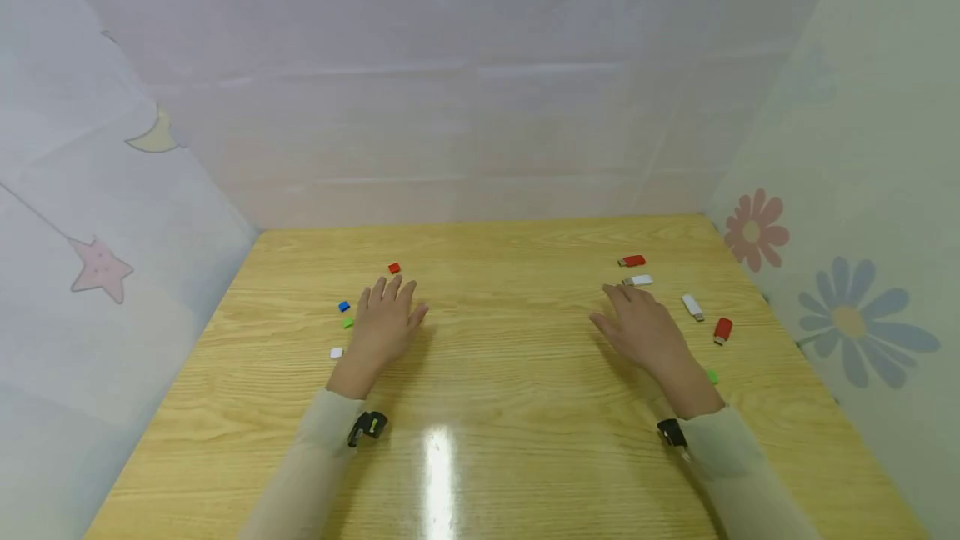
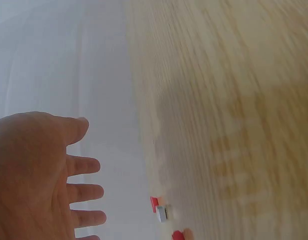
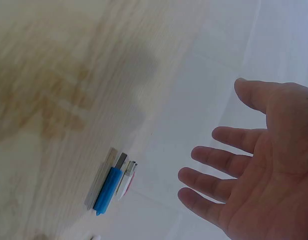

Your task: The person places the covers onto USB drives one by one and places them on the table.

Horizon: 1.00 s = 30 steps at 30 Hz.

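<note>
Caps point(image 1: 394, 268) lie loose on the left side of the bench point(image 1: 495, 340), USB sticks point(image 1: 633, 261) on its right, uncapped where plugs show. Left hand point(image 1: 384, 319) and right hand point(image 1: 641, 327) hang over it, fingers point(image 3: 208, 185) spread, holding nothing.

Left of the frame's centre, caps point(image 1: 394, 268) lay scattered on the bench point(image 1: 495, 357); right of centre lay USB sticks point(image 1: 692, 306); behind the bench hung a sheet point(image 1: 480, 123).

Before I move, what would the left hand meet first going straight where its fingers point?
Probably the small red piece, just ahead of the left hand in the head view. The hand looks raised off the table, so it might pass over.
</note>
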Available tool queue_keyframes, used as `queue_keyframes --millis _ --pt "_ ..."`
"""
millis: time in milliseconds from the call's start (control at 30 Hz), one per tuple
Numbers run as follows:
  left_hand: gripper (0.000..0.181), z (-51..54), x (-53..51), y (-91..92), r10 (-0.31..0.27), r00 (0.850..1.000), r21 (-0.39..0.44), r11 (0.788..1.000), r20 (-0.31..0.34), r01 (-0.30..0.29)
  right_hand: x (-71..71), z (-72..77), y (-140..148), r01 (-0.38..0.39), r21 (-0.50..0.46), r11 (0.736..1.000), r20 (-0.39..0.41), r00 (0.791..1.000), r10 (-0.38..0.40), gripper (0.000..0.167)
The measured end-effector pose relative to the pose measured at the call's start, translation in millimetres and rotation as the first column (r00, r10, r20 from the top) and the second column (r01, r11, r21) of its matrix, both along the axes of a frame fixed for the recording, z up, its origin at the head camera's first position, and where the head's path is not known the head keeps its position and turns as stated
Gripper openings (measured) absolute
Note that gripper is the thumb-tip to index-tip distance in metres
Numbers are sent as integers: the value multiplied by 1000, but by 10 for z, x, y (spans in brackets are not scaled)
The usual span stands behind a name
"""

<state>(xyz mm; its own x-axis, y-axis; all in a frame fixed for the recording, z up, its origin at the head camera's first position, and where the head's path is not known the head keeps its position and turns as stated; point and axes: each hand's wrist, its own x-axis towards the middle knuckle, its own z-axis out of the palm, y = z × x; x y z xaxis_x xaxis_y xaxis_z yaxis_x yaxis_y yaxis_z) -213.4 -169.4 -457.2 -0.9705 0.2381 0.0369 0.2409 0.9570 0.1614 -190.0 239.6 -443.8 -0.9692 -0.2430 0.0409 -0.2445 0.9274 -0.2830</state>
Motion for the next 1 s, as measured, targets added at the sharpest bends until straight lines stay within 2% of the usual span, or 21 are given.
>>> queue_keyframes --millis 233,667,1000 --pt "61 4 33 -168 29 1000 7 1000 0 -29 55 11 67 9 -11 1000 22 1000 -9 61" --pt "59 15 33 -427 26 999 0 1000 -36 -26 105 -27 195 16 -29 999 36 999 -15 58" --pt "59 20 2 -604 72 997 14 997 17 -72 163 -28 327 34 -18 999 60 998 -33 59"
